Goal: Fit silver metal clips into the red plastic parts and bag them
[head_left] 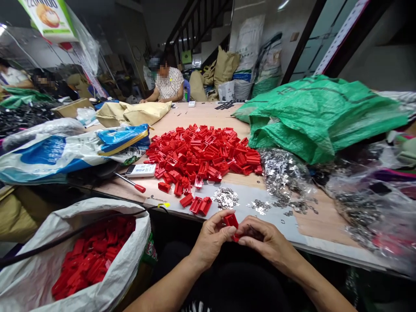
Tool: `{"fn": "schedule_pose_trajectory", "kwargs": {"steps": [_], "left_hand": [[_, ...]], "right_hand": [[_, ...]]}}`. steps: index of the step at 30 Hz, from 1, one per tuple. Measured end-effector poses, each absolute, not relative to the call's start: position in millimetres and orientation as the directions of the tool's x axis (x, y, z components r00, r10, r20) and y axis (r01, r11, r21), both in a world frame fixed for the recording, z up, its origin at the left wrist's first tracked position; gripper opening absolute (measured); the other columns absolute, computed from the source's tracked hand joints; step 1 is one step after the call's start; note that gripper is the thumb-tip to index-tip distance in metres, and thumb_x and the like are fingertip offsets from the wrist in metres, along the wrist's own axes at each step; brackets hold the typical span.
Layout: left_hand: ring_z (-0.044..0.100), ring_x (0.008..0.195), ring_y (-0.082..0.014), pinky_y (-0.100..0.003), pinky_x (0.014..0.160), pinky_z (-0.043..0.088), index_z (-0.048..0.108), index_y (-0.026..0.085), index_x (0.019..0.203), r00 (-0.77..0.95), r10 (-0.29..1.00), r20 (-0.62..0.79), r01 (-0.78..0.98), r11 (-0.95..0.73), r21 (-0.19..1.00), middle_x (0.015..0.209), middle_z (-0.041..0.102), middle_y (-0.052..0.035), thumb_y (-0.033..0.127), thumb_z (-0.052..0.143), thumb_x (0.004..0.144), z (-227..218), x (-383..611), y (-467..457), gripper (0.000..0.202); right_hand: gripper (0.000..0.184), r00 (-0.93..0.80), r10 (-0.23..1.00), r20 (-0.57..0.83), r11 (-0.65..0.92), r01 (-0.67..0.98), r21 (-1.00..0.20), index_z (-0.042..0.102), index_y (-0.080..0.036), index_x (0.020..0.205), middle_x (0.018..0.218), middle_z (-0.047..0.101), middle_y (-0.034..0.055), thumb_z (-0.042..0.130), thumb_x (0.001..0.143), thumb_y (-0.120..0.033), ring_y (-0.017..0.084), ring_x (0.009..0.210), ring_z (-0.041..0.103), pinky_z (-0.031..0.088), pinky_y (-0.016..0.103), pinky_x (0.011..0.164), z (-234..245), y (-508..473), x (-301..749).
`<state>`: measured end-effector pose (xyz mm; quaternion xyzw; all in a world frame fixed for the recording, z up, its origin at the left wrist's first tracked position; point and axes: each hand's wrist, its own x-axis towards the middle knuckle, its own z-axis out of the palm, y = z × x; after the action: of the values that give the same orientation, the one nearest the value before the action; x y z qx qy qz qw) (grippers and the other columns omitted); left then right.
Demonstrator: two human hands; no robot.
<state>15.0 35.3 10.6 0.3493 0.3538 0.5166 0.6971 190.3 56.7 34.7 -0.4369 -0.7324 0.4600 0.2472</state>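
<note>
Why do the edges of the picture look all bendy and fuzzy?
In the head view, the wide lens curves the table edge and stretches the corners; the clear bags at right smear into blur, while the red part between the left hand and right hand stays sharp; overhead light glints on the metal bits.

A small red part [231,221] is held between the left hand [212,238] and the right hand [264,242]. A big red pile [203,156] is seen on the table [312,221]. More are kept in a white bag [81,260].
</note>
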Motion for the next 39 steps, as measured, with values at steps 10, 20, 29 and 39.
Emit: {"fn": "schedule_pose_trajectory", "kwargs": {"steps": [10,20,29,39], "left_hand": [[0.062,0.086,-0.0151,-0.028,0.080,0.049,0.058,0.021,0.098,0.176,0.984,0.000,-0.402,0.072,0.913,0.107,0.065,-0.0042,0.017,0.077,0.068,1.8,12.0,41.4,0.035],[0.065,0.096,-0.0225,-0.034,0.088,0.048,0.059,0.023,0.107,0.175,0.966,0.190,0.169,-0.219,0.961,0.107,0.068,-0.0063,0.019,0.070,0.077,-11.9,9.7,52.9,0.032],[0.066,0.100,-0.0223,-0.036,0.093,0.050,0.064,0.022,0.112,0.270,0.917,0.293,0.363,-0.379,0.851,0.107,0.071,-0.0061,0.014,0.069,0.076,-15.7,9.7,63.5,0.037],[0.068,0.100,-0.0213,-0.040,0.103,0.046,0.062,0.019,0.112,0.310,0.876,0.368,0.376,-0.469,0.799,0.106,0.072,-0.0071,0.015,0.070,0.078,-16.7,9.0,64.2,0.036]], "right_hand": [[0.032,-0.375,0.927,-0.007,0.163,0.420,-0.893,0.055,-0.022,0.115,0.101,0.061,0.0070,0.044,0.093,-0.042,0.020,0.093,0.058,0.049,0.033,0.084,30.3,59.4,198.4],[0.021,-0.333,0.942,0.028,0.253,0.656,-0.711,0.064,-0.024,0.104,0.096,0.069,0.0049,0.048,0.091,-0.029,0.020,0.083,0.064,0.050,0.031,0.076,13.4,57.7,208.7],[0.020,-0.457,0.885,0.090,0.401,0.650,-0.645,0.065,-0.022,0.101,0.096,0.067,0.0058,0.050,0.090,-0.017,0.019,0.087,0.063,0.050,0.031,0.077,7.2,62.2,207.8],[0.021,-0.455,0.890,0.033,0.393,0.726,-0.565,0.065,-0.022,0.099,0.094,0.064,0.0041,0.050,0.088,-0.011,0.018,0.083,0.064,0.051,0.030,0.075,12.4,59.9,200.0]]}}
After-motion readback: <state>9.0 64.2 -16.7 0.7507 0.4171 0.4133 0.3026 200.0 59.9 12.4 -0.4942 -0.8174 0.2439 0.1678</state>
